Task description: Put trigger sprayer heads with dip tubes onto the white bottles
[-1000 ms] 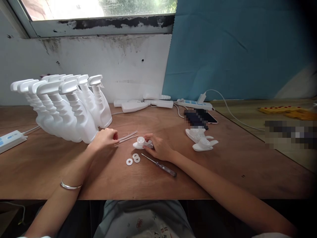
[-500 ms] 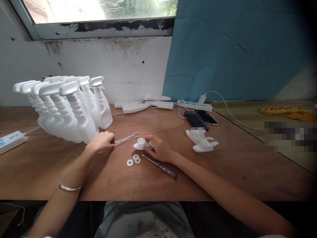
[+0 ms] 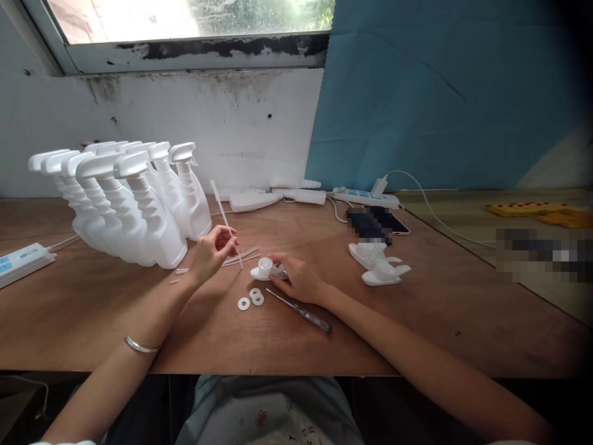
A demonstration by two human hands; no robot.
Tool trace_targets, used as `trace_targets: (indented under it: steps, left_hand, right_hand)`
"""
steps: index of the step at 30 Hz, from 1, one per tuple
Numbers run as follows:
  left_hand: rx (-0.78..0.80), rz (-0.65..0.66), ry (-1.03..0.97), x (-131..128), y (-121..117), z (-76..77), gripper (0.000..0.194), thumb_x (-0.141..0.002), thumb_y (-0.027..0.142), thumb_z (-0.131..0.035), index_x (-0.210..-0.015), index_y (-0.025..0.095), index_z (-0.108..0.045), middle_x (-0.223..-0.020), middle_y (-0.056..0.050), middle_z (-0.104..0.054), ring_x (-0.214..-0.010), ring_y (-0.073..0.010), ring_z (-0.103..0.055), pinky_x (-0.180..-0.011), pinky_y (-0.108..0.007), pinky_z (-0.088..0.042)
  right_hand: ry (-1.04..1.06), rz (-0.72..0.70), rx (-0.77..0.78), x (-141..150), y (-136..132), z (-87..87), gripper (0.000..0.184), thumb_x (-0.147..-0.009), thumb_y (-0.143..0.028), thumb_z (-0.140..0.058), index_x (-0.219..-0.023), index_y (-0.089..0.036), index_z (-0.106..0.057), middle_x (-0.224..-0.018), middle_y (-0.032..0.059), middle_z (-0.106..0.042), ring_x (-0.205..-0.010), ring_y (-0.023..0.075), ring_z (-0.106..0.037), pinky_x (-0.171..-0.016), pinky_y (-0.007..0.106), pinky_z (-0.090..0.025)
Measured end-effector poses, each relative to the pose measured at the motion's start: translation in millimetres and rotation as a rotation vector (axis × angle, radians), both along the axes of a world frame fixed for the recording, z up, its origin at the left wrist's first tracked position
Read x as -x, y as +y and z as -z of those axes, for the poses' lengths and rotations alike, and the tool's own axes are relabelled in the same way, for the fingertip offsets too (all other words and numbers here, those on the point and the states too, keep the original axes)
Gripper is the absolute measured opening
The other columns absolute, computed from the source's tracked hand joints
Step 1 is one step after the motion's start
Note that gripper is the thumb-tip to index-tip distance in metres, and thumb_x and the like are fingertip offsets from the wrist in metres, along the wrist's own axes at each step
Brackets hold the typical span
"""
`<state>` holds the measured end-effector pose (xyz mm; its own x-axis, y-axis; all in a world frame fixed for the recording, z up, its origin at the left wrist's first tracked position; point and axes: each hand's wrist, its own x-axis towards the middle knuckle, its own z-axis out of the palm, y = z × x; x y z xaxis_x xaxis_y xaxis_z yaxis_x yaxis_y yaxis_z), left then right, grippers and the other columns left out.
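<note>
In my left hand (image 3: 214, 250) a thin white plastic tube (image 3: 220, 205) is pinched, tilted, its lower end just above the table near the spray head. My right hand (image 3: 300, 276) grips a white trigger spray head (image 3: 265, 267) lying on the table with its round collar facing up. More thin tubes (image 3: 250, 254) lie under and beside my left hand. Closer to me are several white ring washers (image 3: 243, 304). A screwdriver (image 3: 303, 313) with a clear handle rests just below my right hand, its tip pointing toward the washers.
Several white spray bottles (image 3: 162, 238) stand grouped at the left. More spray heads (image 3: 382, 271) lie right of my right hand, below phones (image 3: 386, 220). White bottles (image 3: 259, 199) lie along the wall beside a power strip (image 3: 364, 197). Another power strip (image 3: 28, 262) is at far left.
My left hand has lifted a tube from the pile and moved right, bringing it upright near the spray head. My right hand has stayed on the spray head.
</note>
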<state>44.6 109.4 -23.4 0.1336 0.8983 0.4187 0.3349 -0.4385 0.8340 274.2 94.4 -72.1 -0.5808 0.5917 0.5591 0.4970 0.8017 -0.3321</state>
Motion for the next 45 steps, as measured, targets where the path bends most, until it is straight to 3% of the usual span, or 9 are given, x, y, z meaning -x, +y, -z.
trace_targets:
  steps: [8, 11, 16, 19, 22, 26, 30, 41, 45]
  left_hand:
    - [0.170, 0.083, 0.332, 5.1, 6.7, 8.7, 0.024, -0.072, 0.037, -0.059, -0.076, 0.014, -0.064, -0.067, -0.004, -0.067, -0.063, -0.0170, -0.063, -0.059, -0.026, -0.050]
    - [0.181, 0.119, 0.340, 2.3, 4.6, 9.3, 0.021, -0.070, 0.035, -0.061, -0.075, 0.014, -0.065, -0.066, -0.004, -0.067, -0.063, -0.0174, -0.063, -0.061, -0.026, -0.050]
    - [0.111, 0.063, -0.033, -15.4, -6.7, 5.7, 0.025, -0.070, 0.038, -0.064, -0.075, 0.013, -0.063, -0.074, -0.006, -0.068, -0.068, -0.0173, -0.064, -0.067, -0.029, -0.052]
    - [0.087, 0.102, -0.121, -26.9, -14.8, 3.1, 0.026, -0.070, 0.038, -0.065, -0.076, 0.013, -0.063, -0.076, -0.007, -0.068, -0.069, -0.0173, -0.064, -0.069, -0.029, -0.052]
    - [0.039, 0.127, -0.020, -32.4, -17.8, 4.5, 0.024, -0.072, 0.037, -0.063, -0.076, 0.014, -0.064, -0.076, -0.005, -0.068, -0.068, -0.0159, -0.062, -0.066, -0.027, -0.050]
    - [-0.046, 0.067, 0.120, -32.0, -15.6, 7.9, 0.022, -0.074, 0.037, -0.060, -0.073, 0.016, -0.065, -0.075, -0.004, -0.067, -0.060, -0.0121, -0.056, -0.060, -0.025, -0.047]
    - [-0.089, 0.007, 0.146, -32.0, -14.1, 7.3, 0.022, -0.074, 0.037, -0.060, -0.071, 0.016, -0.065, -0.076, -0.004, -0.067, -0.060, -0.0117, -0.053, -0.059, -0.024, -0.045]
    - [-0.205, -0.003, 0.312, -34.4, -13.8, 4.8, 0.014, -0.077, 0.029, -0.056, -0.075, 0.017, -0.062, -0.073, -0.002, -0.064, -0.060, -0.0113, -0.050, -0.059, -0.024, -0.042]
    - [-0.249, 0.016, 0.376, -38.8, -15.0, 2.6, 0.011, -0.078, 0.026, -0.055, -0.074, 0.017, -0.060, -0.068, -0.002, -0.061, -0.059, -0.0113, -0.049, -0.059, -0.024, -0.042]
  right_hand:
    - [-0.024, 0.016, 0.006, -0.1, -2.3, -2.5, 0.035, -0.082, -0.023, -0.049, -0.115, -0.017, -0.040, -0.103, 0.0100, -0.061, -0.084, 0.0197, -0.061, -0.073, 0.033, -0.049]
    - [-0.015, 0.007, 0.010, -0.2, -2.6, -3.3, 0.035, -0.081, -0.021, -0.049, -0.115, -0.017, -0.041, -0.105, 0.0095, -0.060, -0.086, 0.0193, -0.060, -0.074, 0.033, -0.049]
    - [0.000, 0.000, 0.002, 0.4, -1.4, -2.1, 0.034, -0.081, -0.021, -0.048, -0.114, -0.017, -0.041, -0.106, 0.0097, -0.060, -0.089, 0.0194, -0.060, -0.075, 0.032, -0.048]
    - [0.005, -0.020, 0.010, 1.6, -0.8, -1.5, 0.034, -0.082, -0.021, -0.047, -0.115, -0.017, -0.041, -0.107, 0.0092, -0.060, -0.091, 0.0191, -0.059, -0.076, 0.032, -0.048]
    - [0.016, -0.033, 0.013, 3.0, -0.8, -1.9, 0.034, -0.082, -0.020, -0.047, -0.115, -0.018, -0.040, -0.106, 0.0091, -0.060, -0.089, 0.0189, -0.060, -0.076, 0.032, -0.048]
    - [0.025, -0.030, 0.005, 4.0, -1.2, -2.2, 0.033, -0.082, -0.020, -0.047, -0.114, -0.017, -0.041, -0.106, 0.0100, -0.060, -0.092, 0.0196, -0.060, -0.077, 0.033, -0.048]
    - [0.024, -0.036, 0.014, 3.9, -1.6, -2.3, 0.034, -0.082, -0.020, -0.047, -0.115, -0.018, -0.041, -0.109, 0.0094, -0.059, -0.095, 0.0194, -0.059, -0.080, 0.034, -0.048]
    - [0.012, -0.029, 0.015, 3.6, -1.7, -2.2, 0.034, -0.083, -0.021, -0.047, -0.116, -0.018, -0.040, -0.106, 0.0095, -0.061, -0.090, 0.0192, -0.060, -0.075, 0.033, -0.049]
    - [0.025, -0.037, -0.009, 4.5, -0.2, 1.3, 0.038, -0.082, -0.030, -0.053, -0.116, -0.020, -0.042, -0.106, 0.0090, -0.062, -0.092, 0.0202, -0.061, -0.077, 0.034, -0.048]
